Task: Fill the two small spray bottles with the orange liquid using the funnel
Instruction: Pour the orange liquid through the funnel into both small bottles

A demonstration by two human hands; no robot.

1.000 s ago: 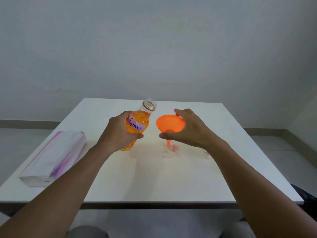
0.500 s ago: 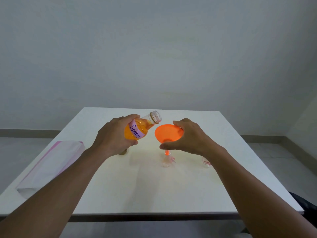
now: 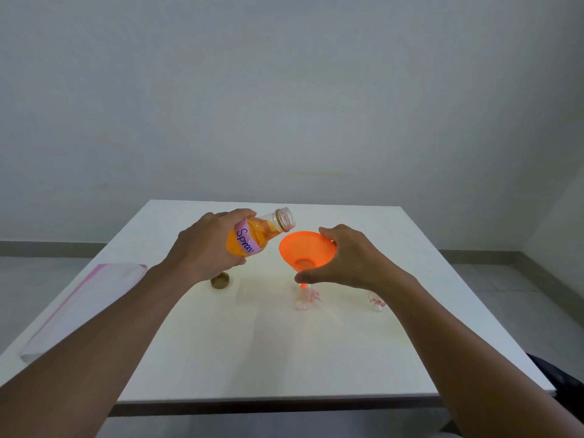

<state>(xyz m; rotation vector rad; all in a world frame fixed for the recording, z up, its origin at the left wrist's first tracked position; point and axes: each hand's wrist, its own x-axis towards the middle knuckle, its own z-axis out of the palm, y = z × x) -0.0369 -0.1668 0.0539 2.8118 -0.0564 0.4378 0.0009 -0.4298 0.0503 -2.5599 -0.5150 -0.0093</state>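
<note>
Funnel (image 3: 307, 249): right grip (image 3: 350, 262); bottle (image 3: 259, 234): left grip (image 3: 205, 248).

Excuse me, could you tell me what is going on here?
A person is about to pour. The left hand grips the uncapped bottle of orange liquid, tilted toward the orange funnel, which the right hand holds on one small spray bottle. No stream shows yet. The second small bottle stands apart to the right.

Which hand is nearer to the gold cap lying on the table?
Left. The left hand, gripping the tilted bottle, is raised just above the cap. The right hand holds the funnel farther off to the cap's right.
</note>
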